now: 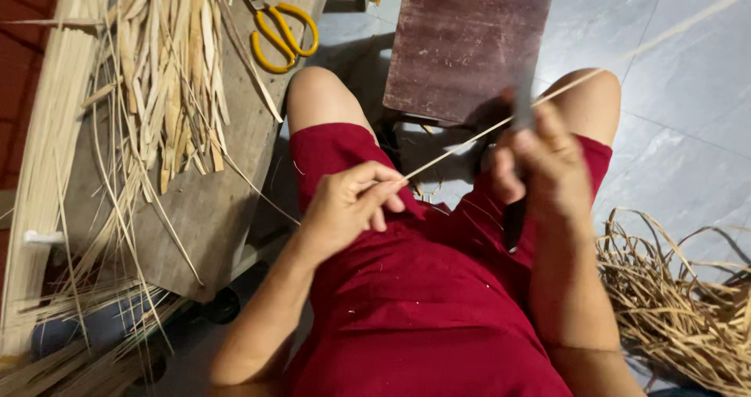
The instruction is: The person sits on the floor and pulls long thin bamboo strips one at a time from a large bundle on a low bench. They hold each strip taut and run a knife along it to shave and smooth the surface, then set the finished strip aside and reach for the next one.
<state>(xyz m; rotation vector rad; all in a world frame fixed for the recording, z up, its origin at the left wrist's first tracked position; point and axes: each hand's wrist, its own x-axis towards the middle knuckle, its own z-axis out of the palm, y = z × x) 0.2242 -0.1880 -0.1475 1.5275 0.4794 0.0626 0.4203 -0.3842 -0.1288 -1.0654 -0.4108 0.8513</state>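
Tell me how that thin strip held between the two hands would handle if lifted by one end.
The strip is long and very thin, so it would probably sag and whip about. It looks light, like the curled shavings on the floor. The left hand pinches its end and the right hand holds it against a knife; it may snap if bent sharply.

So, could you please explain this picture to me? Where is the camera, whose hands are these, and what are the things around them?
The camera sits on the person's head and looks down at the lap. The left hand pinches one end of a long thin pale cane strip. The right hand grips a dark blurred knife-like tool against that strip. On the left, a grey wooden board carries a heap of pale cut slivers and yellow-handled scissors. Ahead stands a dark brown wooden stool. On the right lies a pile of curled shavings.
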